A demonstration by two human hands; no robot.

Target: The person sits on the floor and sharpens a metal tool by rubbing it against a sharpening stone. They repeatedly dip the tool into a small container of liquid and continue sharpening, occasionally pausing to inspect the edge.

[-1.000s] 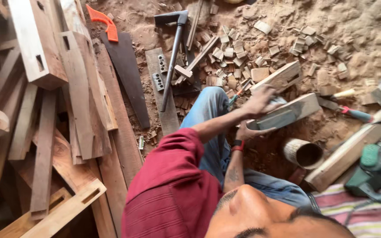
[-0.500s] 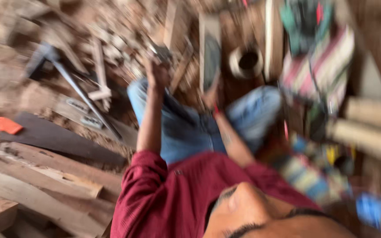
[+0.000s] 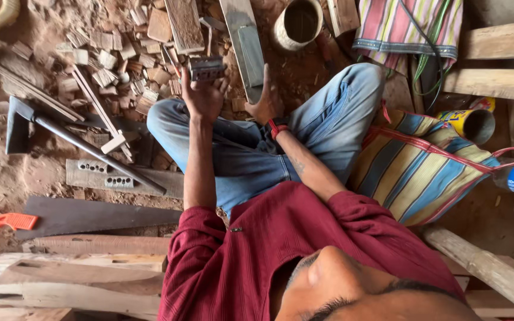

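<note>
My left hand (image 3: 202,98) is raised over my left knee and grips a small grey metal block (image 3: 206,68) between its fingertips. My right hand (image 3: 265,104), with a red band at the wrist, rests against the near end of a long wooden hand plane (image 3: 244,41) lying on the ground between my knees. I sit on the ground in blue jeans (image 3: 251,157) and a dark red shirt (image 3: 281,249). My face fills the bottom edge of the view.
A pale tin cup (image 3: 297,22) stands beyond the plane. Wood chips (image 3: 126,53) litter the far left. A long-handled metal tool (image 3: 60,134), a handsaw with orange handle (image 3: 1,226), planks (image 3: 66,279), a striped bag (image 3: 429,172) and a yellow can (image 3: 471,122) surround me.
The view has swung around sharply. Both hands were on the plane a second ago; now my left hand is off it and holds the metal block up, while my right stays at the plane.
</note>
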